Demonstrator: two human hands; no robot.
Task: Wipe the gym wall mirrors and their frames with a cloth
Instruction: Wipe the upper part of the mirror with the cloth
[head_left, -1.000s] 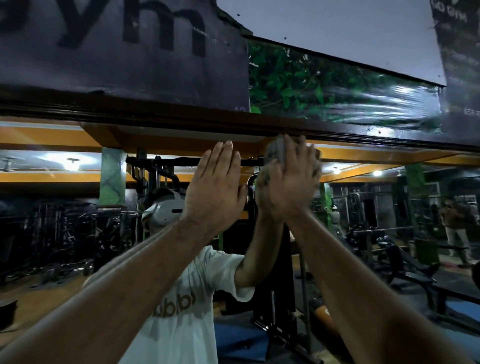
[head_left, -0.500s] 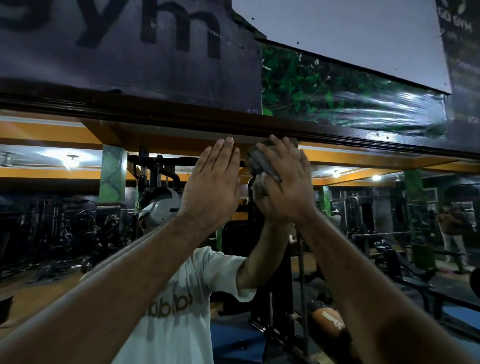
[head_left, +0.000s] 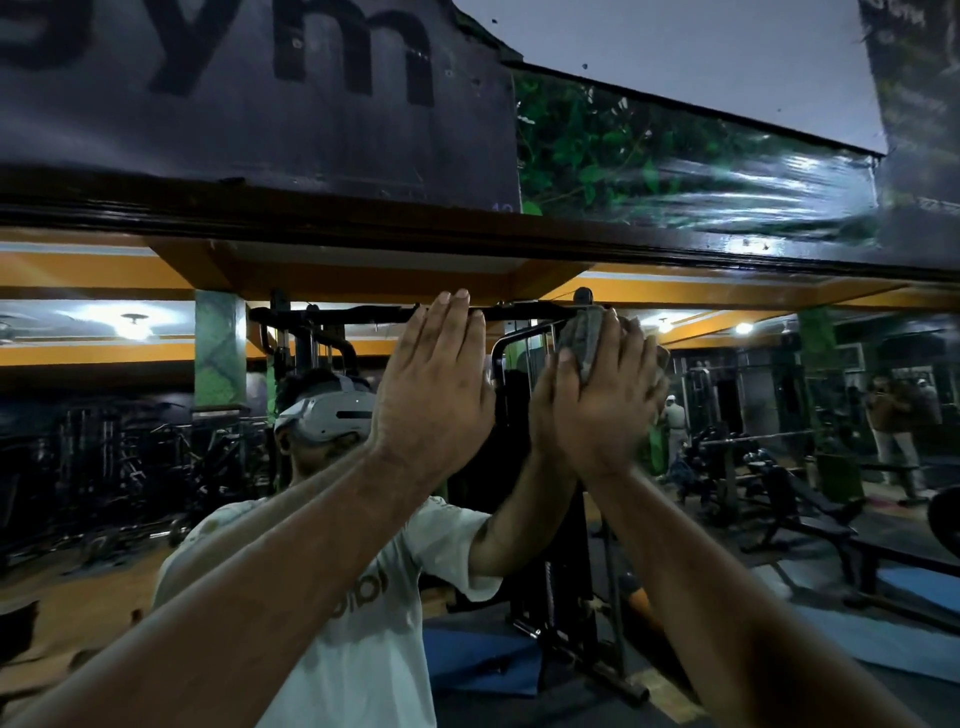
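Cloth: a grey, folded cloth (head_left: 584, 340) lies flat against the mirror (head_left: 130, 415), high up, just below the dark frame (head_left: 311, 221). Only its left edge and a small part at the right side show; the rest is hidden behind the hand.
Right hand: the right hand (head_left: 605, 400) presses the cloth on the glass with the palm. The fingers are straight and point upward, spread over the cloth, not curled around it.
Left hand: the left hand (head_left: 434, 392) is flat on the mirror, just beside the right hand, on its left. The fingers are straight and together, and it holds nothing. Its fingertips reach a little higher than the cloth.
Frame: the dark wooden frame runs across the whole view above both hands. Neither the hands nor the cloth touch it.
In the way: both forearms rise from the bottom edge and cover the lower middle of the glass. The hands cover part of the person's reflection (head_left: 332, 545), which shows a white shirt and a grey headset.
Around: above the frame is a dark sign (head_left: 260, 104) with big letters and, to its right, a shiny leaf picture (head_left: 675, 161). The mirror reflects gym machines (head_left: 545, 467), benches (head_left: 800, 499), orange ceiling beams, lamps and, far right, a standing person (head_left: 891, 421).
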